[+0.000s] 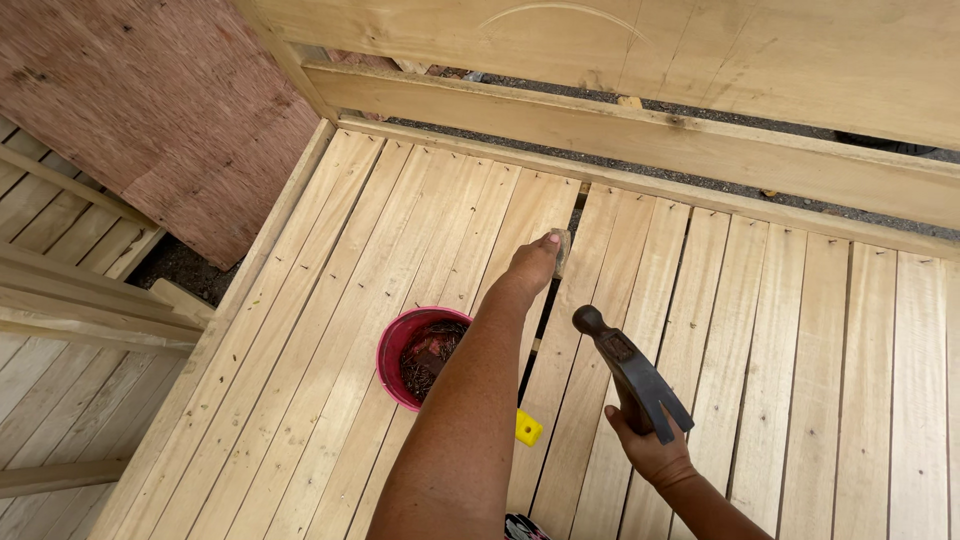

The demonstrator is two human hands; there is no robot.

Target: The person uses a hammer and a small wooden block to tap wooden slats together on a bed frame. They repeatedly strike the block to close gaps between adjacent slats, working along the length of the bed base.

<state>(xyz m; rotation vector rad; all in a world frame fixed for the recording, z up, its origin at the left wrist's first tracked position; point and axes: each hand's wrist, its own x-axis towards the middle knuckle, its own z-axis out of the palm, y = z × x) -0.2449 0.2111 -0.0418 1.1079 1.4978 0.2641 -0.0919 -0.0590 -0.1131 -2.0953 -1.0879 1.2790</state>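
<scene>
Left hand (533,262), mid-frame, pinches a small wooden block (562,250) against the slats (780,360); we can't see its fingers, the block half hidden; right hand (650,445), lower centre, grips a dark claw hammer (628,372), handle concealed; red bowl of nails (412,352) partly behind the forearm; yellow object (527,428) unclear.

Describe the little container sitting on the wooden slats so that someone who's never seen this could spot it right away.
Start at the wide platform of pale wooden slats filling most of the view. Beside the left hand's outstretched forearm, near the dark gap between slats, sits a small round bowl. It is the only bright pink thing there, and it holds a dark, rusty heap of what look like nails.
</scene>
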